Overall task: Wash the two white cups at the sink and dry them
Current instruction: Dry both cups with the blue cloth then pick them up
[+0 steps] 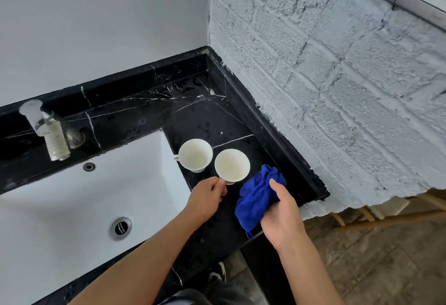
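Two white cups stand upright, side by side, on the black marble counter (183, 116) to the right of the sink. The left cup (196, 153) has its handle pointing towards the basin and nothing touches it. My left hand (207, 198) pinches the handle of the right cup (232, 164) from the near side. My right hand (282, 210) grips a bunched blue cloth (255, 198) that lies on the counter just right of that cup.
A white sink basin (72, 203) with a drain (120, 228) fills the left, with a chrome tap (48, 131) behind it. A rough pale brick wall (337, 87) borders the counter on the right. Wooden floor and a shoe show below the counter's edge.
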